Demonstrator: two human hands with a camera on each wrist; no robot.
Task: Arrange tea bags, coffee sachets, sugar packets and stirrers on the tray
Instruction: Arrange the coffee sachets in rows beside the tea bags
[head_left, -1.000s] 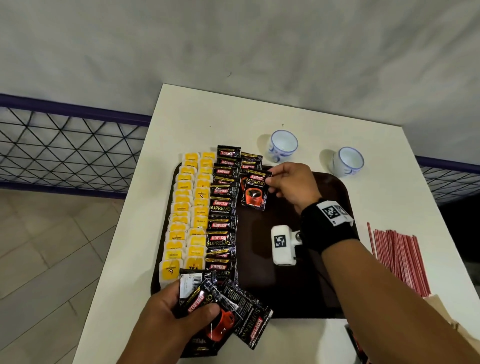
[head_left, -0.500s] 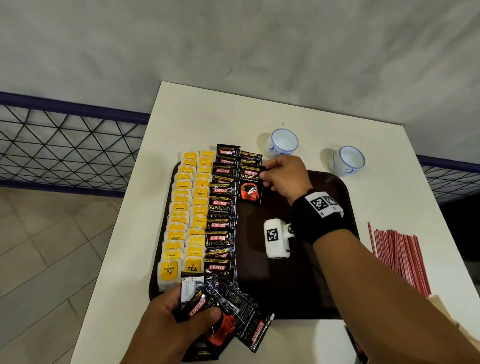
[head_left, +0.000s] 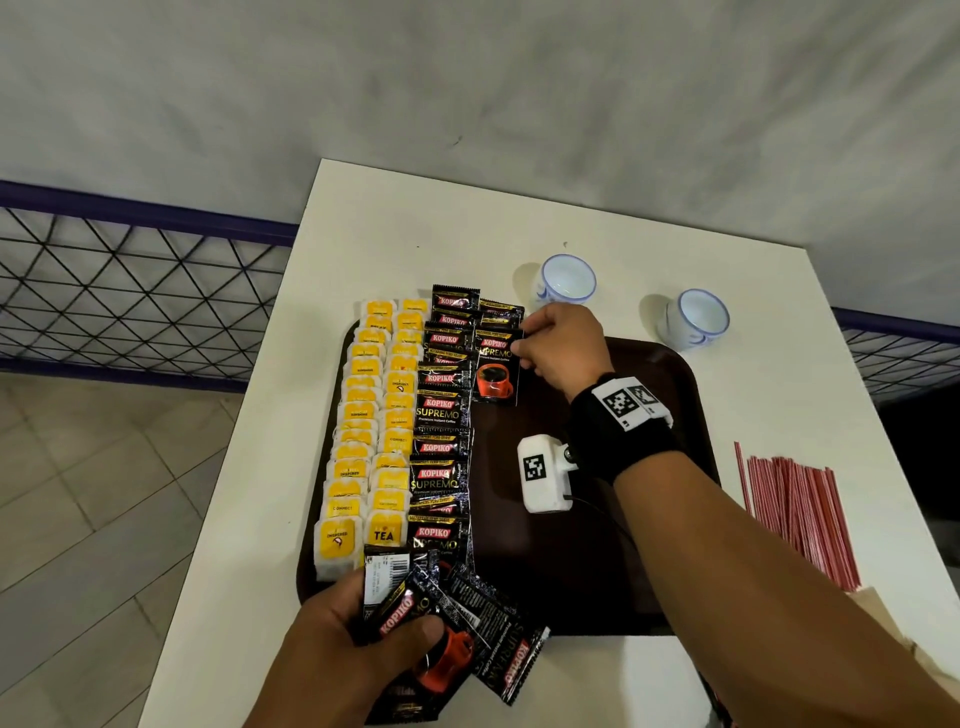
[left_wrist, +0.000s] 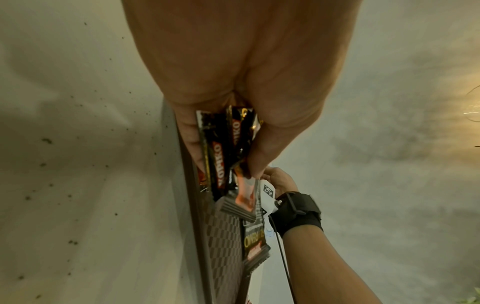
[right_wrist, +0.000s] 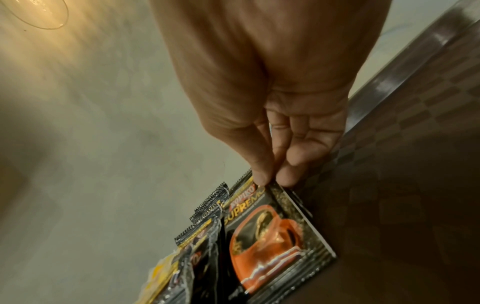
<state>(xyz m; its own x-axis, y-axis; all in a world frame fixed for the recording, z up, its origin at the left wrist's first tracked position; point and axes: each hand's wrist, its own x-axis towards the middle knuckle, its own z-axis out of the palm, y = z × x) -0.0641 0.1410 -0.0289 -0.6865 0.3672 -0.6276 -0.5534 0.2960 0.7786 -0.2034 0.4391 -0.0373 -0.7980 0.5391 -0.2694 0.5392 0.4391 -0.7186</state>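
Note:
A dark brown tray (head_left: 597, 571) lies on the white table. Two columns of yellow tea bags (head_left: 374, 431) fill its left side, with a column of black coffee sachets (head_left: 441, 410) beside them. My right hand (head_left: 558, 345) pinches the top edge of one coffee sachet (head_left: 496, 371) (right_wrist: 275, 236) at the far end of a second sachet column; thumb and finger grip its corner. My left hand (head_left: 358, 639) grips a bunch of coffee sachets (head_left: 457, 639) (left_wrist: 223, 156) at the tray's near edge. Red stirrers (head_left: 795, 509) lie on the table to the right.
Two small white cups with blue pattern (head_left: 566, 278) (head_left: 693, 317) stand beyond the tray's far edge. A brown paper item (head_left: 904, 634) lies at the near right. A metal mesh fence (head_left: 119, 291) runs left of the table, over a tiled floor.
My right hand has carried its sachet away from me, up to the far end of the second column. The left hand has stayed at the near edge with its bunch.

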